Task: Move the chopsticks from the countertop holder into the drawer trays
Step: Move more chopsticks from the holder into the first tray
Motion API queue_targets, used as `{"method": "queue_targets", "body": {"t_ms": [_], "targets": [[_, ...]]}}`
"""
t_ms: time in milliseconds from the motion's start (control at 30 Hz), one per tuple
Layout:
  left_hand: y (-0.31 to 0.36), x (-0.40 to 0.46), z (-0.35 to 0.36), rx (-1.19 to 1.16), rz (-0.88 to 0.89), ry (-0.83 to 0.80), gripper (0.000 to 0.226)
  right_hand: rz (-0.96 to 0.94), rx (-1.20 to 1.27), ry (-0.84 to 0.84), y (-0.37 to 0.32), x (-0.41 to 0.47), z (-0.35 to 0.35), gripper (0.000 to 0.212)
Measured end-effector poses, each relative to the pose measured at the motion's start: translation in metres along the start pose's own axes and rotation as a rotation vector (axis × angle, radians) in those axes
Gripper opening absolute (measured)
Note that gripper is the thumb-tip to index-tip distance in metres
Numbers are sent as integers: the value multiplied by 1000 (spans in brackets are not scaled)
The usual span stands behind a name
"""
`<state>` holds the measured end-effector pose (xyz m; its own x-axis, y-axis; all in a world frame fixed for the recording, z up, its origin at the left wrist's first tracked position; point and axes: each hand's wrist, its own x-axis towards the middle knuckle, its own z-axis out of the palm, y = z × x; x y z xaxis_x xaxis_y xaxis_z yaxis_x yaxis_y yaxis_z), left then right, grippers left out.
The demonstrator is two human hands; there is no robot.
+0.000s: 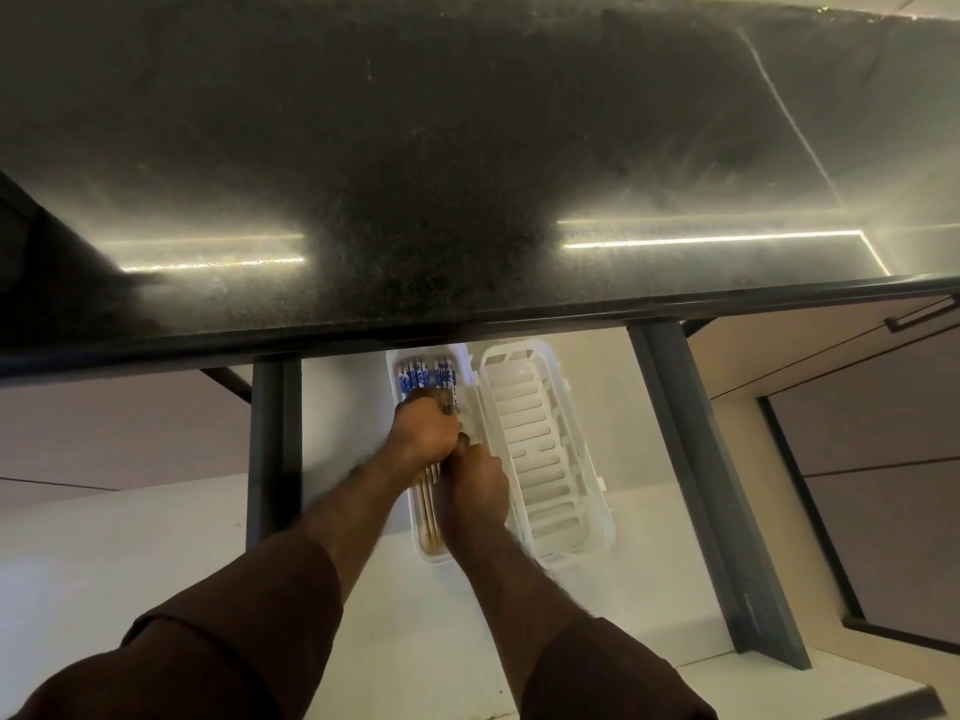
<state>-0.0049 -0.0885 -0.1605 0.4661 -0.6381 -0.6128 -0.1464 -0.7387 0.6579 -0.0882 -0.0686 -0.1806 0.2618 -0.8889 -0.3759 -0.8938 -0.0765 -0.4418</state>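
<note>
A bundle of wooden chopsticks with blue-and-white patterned tops lies lengthwise in the left white tray inside the open drawer. My left hand is closed over the middle of the bundle. Just below it, my right hand presses on the chopsticks' lower half, and its fingers are hidden. The plain wooden tips show at the tray's near end. To the right lies a second white tray with a slotted floor, holding nothing I can see. No countertop holder is in view.
The dark speckled countertop overhangs the drawer's far end. Grey drawer sides run along left and right. The white drawer floor stretches to the left. A cabinet handle shows at the right.
</note>
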Motion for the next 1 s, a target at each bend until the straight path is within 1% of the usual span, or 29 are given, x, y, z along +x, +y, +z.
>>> {"method": "queue_targets", "body": {"t_ms": [100,367,500,600,767,833,933,1000], "targets": [[1,-1,0,17,29,-31,30,12,17,-19,3,-2,0,23],[-2,-4,-4,156,101,-113,37,-51,12,-78,11,-6,1,28],[-1,-3,-3,196,112,-155,35,-78,5,-85,8,-6,1,31],[0,-3,0,217,107,-172,33,-78,24,-133,8,-7,-5,34],[1,-9,-2,171,128,-140,26,-94,25,-133,8,-13,-19,31],[1,-14,-5,130,153,-126,25,-136,-24,-122,6,-16,-26,33],[2,-25,-11,74,172,-104,30,-215,-78,-74,2,-24,-42,31],[2,-32,-17,25,187,-78,30,-240,-76,-35,-1,-29,-55,24]]}}
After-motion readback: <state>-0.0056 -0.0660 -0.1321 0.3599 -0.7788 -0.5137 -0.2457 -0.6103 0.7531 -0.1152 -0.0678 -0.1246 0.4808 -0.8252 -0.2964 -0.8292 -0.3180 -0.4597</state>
